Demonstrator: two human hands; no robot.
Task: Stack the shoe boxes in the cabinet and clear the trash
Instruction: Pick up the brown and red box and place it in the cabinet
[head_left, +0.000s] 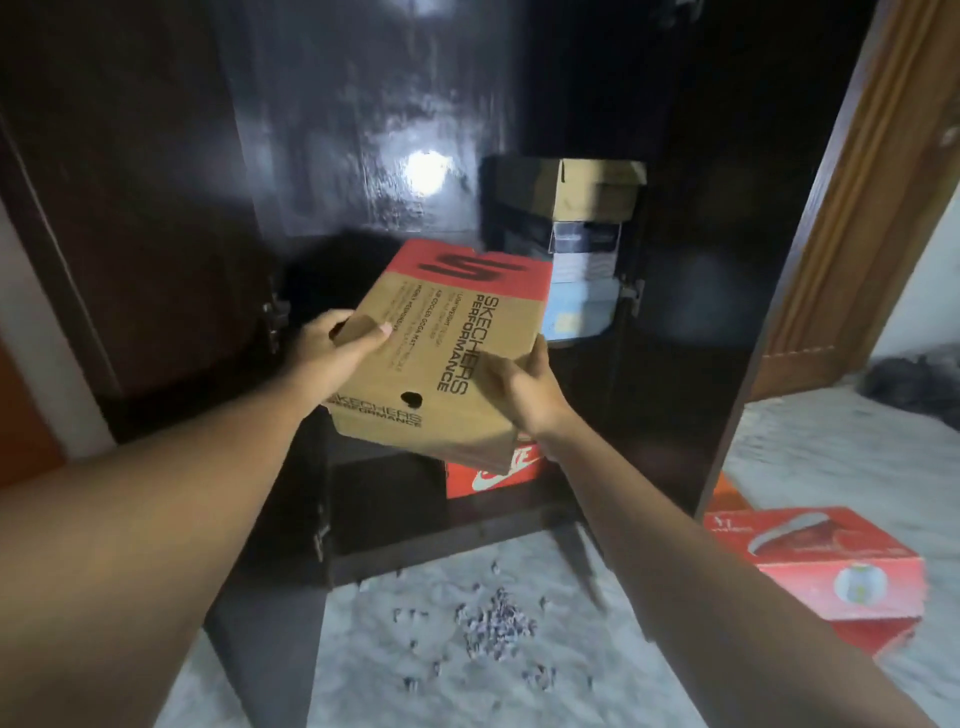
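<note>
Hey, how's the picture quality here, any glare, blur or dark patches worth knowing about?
Head view: a bright glare spot on the glossy cabinet back panel; upper cabinet interior nearly black; stacked boxes at the back soft and blurred; Skechers box print readable; floor debris smeared; wide-angle bowing along the door frame.

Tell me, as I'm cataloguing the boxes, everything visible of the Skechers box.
The Skechers box is brown cardboard with a red end bearing a black S, black Skechers Performance print and a round hole. Closed and tilted, it is held before the open cabinet, over a Nike box; the left hand and right hand grip its sides.
</note>
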